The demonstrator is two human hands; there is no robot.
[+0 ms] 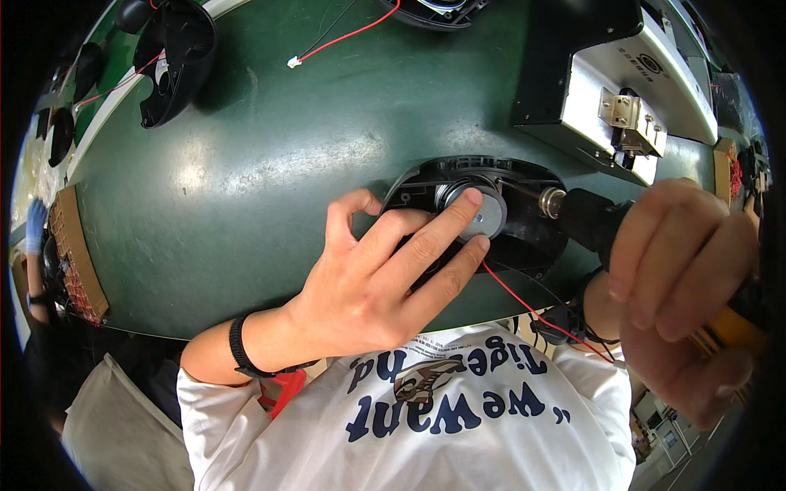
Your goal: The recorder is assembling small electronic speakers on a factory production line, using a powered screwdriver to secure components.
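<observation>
In front of me lies a black plastic housing, its hollow side up, with a round silver-backed speaker in it. My left hand holds the speaker down, two fingertips pressing on its metal back and the other fingers bent at the housing's left edge. My right hand is wrapped around an electric screwdriver with a black front and a yellow lower part. Its thin bit points left into the housing, beside the speaker; whether the tip meets a screw I cannot make out. A red wire trails from the housing toward me.
A silver-and-black machine with a metal block on its front stands at the back right. More black housings lie at the far left, another at the top edge. A white connector ends a wire pair on the green table.
</observation>
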